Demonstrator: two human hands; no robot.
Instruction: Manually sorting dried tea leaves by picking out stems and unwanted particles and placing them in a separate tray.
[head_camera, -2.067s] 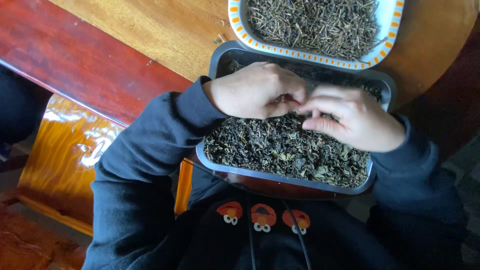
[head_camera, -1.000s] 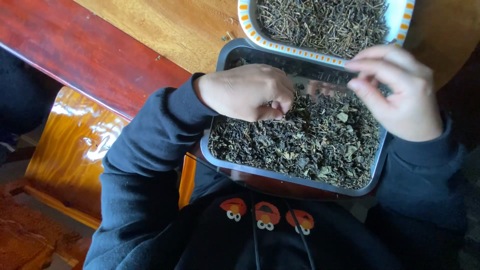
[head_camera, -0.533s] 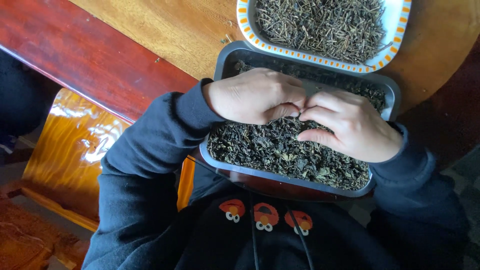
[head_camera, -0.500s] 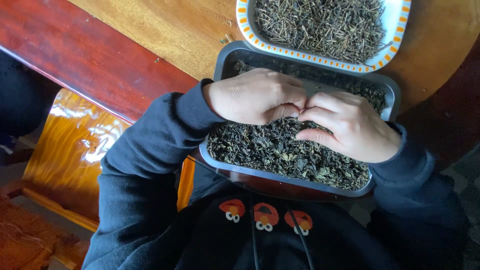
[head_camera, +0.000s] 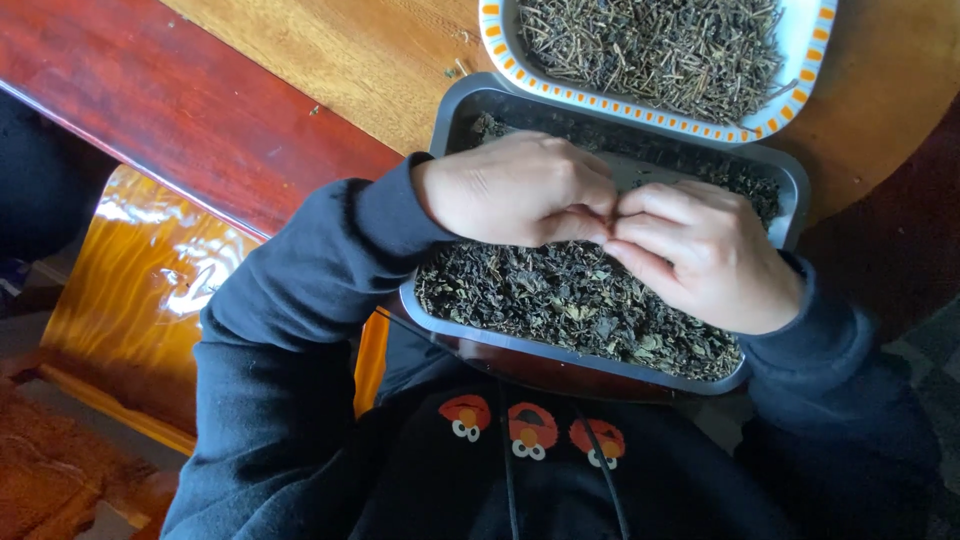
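Wood fills most of the view: a light brown tabletop (head_camera: 380, 60) with visible grain runs across the top, and along its near edge there is a darker reddish band (head_camera: 150, 110) with a smooth shine. Below this band, at the left, a glossy orange-brown wooden seat (head_camera: 140, 300) reflects the light, and at the lower left corner a rough brown surface (head_camera: 50, 490) shows, too unclear to name. At the far right a dark floor is partly seen. A grey tray (head_camera: 455, 110) sits at the near edge of the tabletop, partly over the lap of the person, and it holds dark dried leaves (head_camera: 560, 300), thicker in its near half. Beyond it, touching its far rim, a white tray with an orange pattern on the rim (head_camera: 500, 45) holds thinner dried stems (head_camera: 650, 45). The left hand (head_camera: 515, 190) and the right hand (head_camera: 705, 255) are both above the grey tray, with fingertips meeting near the middle of it. The left hand is curled closed, fingers bent under; the right hand has the fingers drawn together in a pinch. Something small seems to be between the fingertips, but I cannot tell what it is. Both arms wear dark sleeves (head_camera: 290, 330), and the dark top (head_camera: 530, 480) has three small red and orange figures on the chest.
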